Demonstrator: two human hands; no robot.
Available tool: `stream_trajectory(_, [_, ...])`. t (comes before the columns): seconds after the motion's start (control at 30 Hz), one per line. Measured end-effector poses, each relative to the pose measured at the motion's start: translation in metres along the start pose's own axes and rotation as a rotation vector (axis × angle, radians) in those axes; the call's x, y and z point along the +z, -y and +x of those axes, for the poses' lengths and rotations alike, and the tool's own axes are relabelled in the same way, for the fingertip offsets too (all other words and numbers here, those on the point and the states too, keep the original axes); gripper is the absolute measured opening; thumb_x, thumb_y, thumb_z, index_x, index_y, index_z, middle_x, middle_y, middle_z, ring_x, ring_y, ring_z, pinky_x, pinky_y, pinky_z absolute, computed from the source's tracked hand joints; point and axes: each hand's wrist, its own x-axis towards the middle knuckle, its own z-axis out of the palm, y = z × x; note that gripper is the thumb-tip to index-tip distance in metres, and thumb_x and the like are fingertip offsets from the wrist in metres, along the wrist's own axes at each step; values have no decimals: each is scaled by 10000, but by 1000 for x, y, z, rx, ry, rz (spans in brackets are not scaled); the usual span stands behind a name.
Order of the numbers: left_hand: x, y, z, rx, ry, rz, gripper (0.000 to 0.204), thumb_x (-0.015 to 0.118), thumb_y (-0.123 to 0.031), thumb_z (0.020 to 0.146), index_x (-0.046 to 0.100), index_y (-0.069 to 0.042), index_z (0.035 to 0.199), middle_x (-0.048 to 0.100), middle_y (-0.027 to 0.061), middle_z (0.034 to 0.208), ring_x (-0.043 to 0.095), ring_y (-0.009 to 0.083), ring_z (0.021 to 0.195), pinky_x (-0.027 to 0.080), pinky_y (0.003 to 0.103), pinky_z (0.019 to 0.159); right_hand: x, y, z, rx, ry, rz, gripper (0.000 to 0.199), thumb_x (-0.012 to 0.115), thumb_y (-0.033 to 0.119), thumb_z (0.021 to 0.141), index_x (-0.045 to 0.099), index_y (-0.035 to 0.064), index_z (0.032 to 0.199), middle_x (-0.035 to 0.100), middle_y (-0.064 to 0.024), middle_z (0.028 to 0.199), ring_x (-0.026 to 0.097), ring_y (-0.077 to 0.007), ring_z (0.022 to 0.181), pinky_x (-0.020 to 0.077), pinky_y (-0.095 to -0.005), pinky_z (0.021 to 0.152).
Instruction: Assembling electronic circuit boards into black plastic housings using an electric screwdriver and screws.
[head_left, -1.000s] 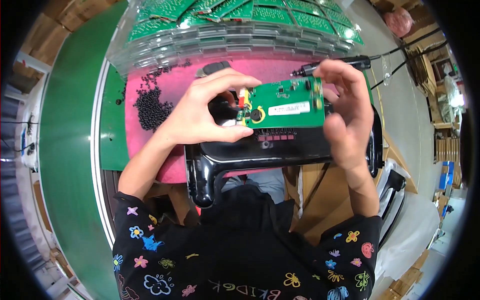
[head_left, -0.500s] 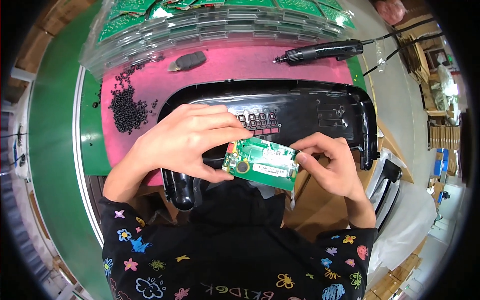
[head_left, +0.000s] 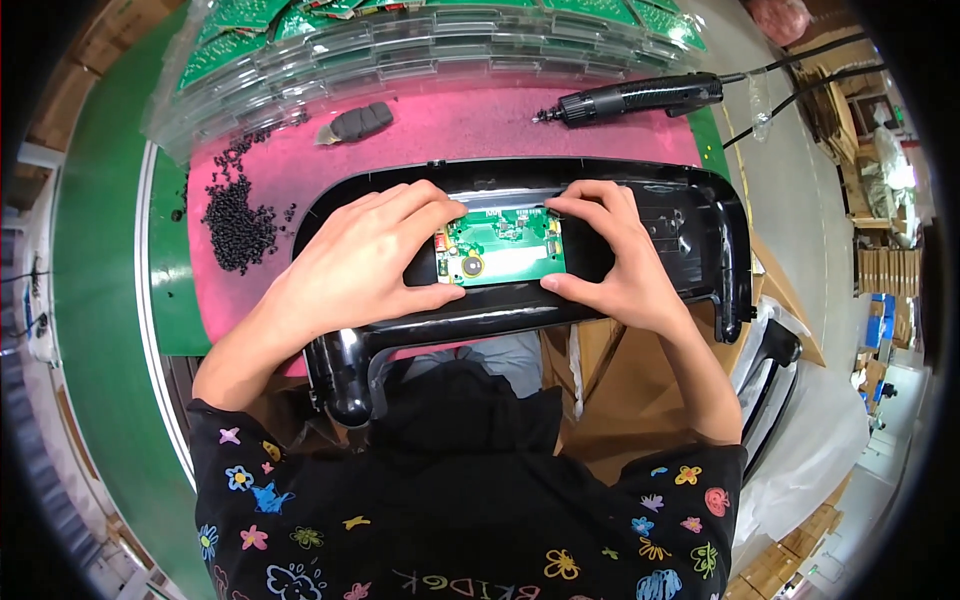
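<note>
A small green circuit board (head_left: 500, 253) lies in the middle recess of a wide black plastic housing (head_left: 690, 230) resting on a pink mat (head_left: 450, 125). My left hand (head_left: 365, 260) grips the board's left end, thumb below and fingers above. My right hand (head_left: 610, 255) holds its right end the same way. Both hands press the board flat against the housing.
A black electric screwdriver (head_left: 640, 97) with a cable lies at the mat's far right. A heap of small black screws (head_left: 238, 222) sits at the left. A dark small part (head_left: 355, 122) lies beyond the housing. Clear trays of green boards (head_left: 420, 35) line the far edge.
The hands held the board up in the air, then lowered it near the body; now it sits in the housing's recess, with both hands on its ends.
</note>
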Motion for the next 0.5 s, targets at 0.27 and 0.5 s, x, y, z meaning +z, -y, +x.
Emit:
stream_trajectory(0.27, [1, 1, 2, -40, 19, 18, 630, 834, -250, 690, 556, -25, 1210, 557, 128, 1179, 614, 348, 1044, 517, 418, 871, 7, -2, 4, -18, -16, -91, 628, 839, 200, 701, 605, 44, 1262, 518, -117, 1245, 460, -310, 1145, 398, -405, 1014])
stream_trajectory(0.5, [1, -2, 2, -35, 33, 30, 656, 857, -211, 656, 555, -29, 1209, 555, 123, 1168, 612, 338, 1030, 519, 408, 861, 5, -2, 4, -11, 17, -105, 639, 842, 196, 694, 600, 55, 1268, 513, -117, 1249, 453, -315, 1140, 406, -403, 1001])
